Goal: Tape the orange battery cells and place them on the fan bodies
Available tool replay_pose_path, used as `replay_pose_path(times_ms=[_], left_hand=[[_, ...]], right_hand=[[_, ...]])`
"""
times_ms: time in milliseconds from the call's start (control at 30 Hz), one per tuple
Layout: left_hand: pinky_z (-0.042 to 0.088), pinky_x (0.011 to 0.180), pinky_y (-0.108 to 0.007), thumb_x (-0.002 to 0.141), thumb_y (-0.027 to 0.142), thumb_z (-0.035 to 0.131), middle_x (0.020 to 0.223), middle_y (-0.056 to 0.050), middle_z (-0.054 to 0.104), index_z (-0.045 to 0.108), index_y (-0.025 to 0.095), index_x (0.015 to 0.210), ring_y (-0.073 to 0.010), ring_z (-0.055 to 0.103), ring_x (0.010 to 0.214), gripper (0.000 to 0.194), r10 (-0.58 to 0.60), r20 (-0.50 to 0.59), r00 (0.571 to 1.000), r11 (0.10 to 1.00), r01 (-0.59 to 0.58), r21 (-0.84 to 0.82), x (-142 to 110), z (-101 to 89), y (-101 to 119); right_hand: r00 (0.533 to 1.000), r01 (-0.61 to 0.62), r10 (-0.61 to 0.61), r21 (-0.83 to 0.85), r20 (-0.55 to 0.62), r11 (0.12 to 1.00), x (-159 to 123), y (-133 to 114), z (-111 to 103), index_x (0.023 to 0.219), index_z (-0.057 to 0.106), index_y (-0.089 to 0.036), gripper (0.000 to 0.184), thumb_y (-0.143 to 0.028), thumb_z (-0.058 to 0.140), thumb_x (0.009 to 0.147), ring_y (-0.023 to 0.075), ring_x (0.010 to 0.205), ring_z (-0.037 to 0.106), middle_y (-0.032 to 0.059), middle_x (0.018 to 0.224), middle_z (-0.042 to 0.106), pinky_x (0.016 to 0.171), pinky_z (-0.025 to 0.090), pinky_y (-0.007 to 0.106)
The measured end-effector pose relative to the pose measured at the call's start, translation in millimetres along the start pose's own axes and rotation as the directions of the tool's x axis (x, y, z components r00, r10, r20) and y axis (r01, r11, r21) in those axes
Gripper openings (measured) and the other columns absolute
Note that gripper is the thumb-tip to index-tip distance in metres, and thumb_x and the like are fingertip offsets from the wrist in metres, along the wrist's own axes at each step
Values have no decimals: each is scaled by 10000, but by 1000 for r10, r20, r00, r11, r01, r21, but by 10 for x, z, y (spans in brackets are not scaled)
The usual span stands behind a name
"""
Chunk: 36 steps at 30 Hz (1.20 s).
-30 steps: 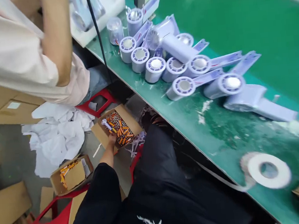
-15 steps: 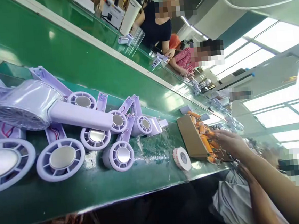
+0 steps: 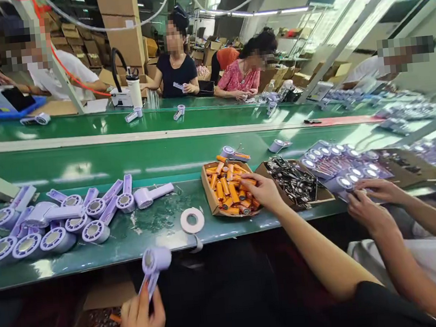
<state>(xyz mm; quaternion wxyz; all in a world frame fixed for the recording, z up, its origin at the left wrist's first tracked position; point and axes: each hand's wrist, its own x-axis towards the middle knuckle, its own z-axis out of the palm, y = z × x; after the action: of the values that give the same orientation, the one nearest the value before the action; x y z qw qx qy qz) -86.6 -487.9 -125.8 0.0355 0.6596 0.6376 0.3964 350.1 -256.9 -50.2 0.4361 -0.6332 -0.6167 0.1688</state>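
At the lower left, my left hand (image 3: 143, 317) is closed round the handle of a lilac handheld fan (image 3: 156, 260), held up in front of the bench edge with its round head uppermost. My right hand (image 3: 264, 190) reaches over a cardboard box (image 3: 216, 204) full of orange cylindrical batteries (image 3: 225, 187). Its fingertips are pinched on a battery at the box's right side, partly covered by the fingers. A roll of white tape (image 3: 192, 220) lies left of the box, near the bench edge.
Several lilac fan bodies (image 3: 56, 237) are piled on the left of the green bench (image 3: 152, 240). Right of the batteries stands a box of small dark parts (image 3: 293, 180). A co-worker's hands (image 3: 374, 206) work at the far right. Other people sit across the conveyor (image 3: 144, 154).
My view has swung from steeply tilted to nearly level. My left hand with the lilac fan has come into sight. My right hand is still at the battery box.
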Motion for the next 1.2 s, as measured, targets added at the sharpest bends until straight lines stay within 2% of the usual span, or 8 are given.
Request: replay_pose_path(times_ms=[167, 433, 533, 700, 800, 967, 1000, 1200], left_hand=[[412, 735, -438, 1001, 285, 537, 784, -108, 677, 774, 220, 1229, -293, 597, 768, 334, 73, -21, 997, 895, -56, 443, 1023, 596, 376], [496, 889, -427, 1038, 358, 537, 1015, -106, 720, 767, 214, 1198, -274, 646, 939, 315, 254, 130, 958, 854, -285, 434, 1977, 432, 1399], [517, 972, -406, 1062, 404, 501, 1057, -77, 745, 732, 241, 1279, -256, 659, 1010, 357, 391, 356, 849, 864, -471, 175, 2898, 1133, 2185], [442, 1126, -419, 1027, 432, 562, 1383, -75, 714, 741, 252, 1329, -279, 598, 1280, 394, 465, 740, 485, 759, -648, -53, 4123, 3020, 3466], [490, 1007, -409, 1013, 418, 566, 1347, -111, 740, 788, 226, 1277, -317, 657, 1202, 395, 271, 907, 324, 764, -645, 2, 4285, 3665, 3832], [504, 784, -260, 1051, 482, 579, 1085, -27, 825, 856, 255, 1051, -175, 736, 970, 359, 132, 963, 233, 839, -545, 17, 4125, 3780, 3843], [510, 748, -275, 1075, 471, 551, 1079, -40, 824, 853, 231, 1033, -161, 735, 941, 388, 182, 970, 163, 835, -546, -65, 4119, 3816, 3809], [597, 870, -307, 1072, 514, 555, 1064, -4, 815, 793, 288, 774, -115, 732, 929, 443, 147, 965, 217, 868, -495, -21, 4154, 4026, 3685]], right_hand=[[965, 260, -259, -39, 38, 965, -99, -47, 36, 1079, 798, -234, 252, -313, 577, 987, 288, 1212, 738, 97, 1252, 798, 1118, 565, 459], [925, 381, -381, -40, 17, 924, -166, -63, 80, 1191, 782, -214, 288, -151, 548, 1036, 234, 1224, 731, 99, 1307, 773, 1113, 584, 386], [918, 396, -396, -58, 8, 916, -182, -77, 83, 1199, 775, -179, 287, -107, 572, 1009, 239, 1192, 739, 119, 1308, 769, 1067, 605, 364], [911, 411, -413, -104, 2, 906, -184, -79, 56, 1215, 758, -157, 312, -66, 592, 967, 248, 1141, 747, 124, 1307, 766, 1027, 617, 358], [904, 428, -429, -56, -1, 902, -180, -97, 22, 1245, 742, -158, 349, -57, 560, 964, 235, 1159, 738, 121, 1302, 767, 1039, 605, 347], [874, 485, -486, -26, -22, 874, -272, -51, -47, 1266, 718, -172, 349, -94, 500, 1004, 243, 1162, 740, 136, 1305, 762, 1048, 574, 364], [863, 504, -505, -42, -28, 863, -269, -16, -42, 1269, 712, -163, 330, -112, 509, 1014, 251, 1157, 742, 143, 1312, 759, 1049, 565, 369], [812, 577, -582, -98, -34, 811, -247, 58, -30, 1267, 684, -126, 270, -175, 523, 1056, 266, 1098, 754, 164, 1299, 762, 1016, 530, 370]])
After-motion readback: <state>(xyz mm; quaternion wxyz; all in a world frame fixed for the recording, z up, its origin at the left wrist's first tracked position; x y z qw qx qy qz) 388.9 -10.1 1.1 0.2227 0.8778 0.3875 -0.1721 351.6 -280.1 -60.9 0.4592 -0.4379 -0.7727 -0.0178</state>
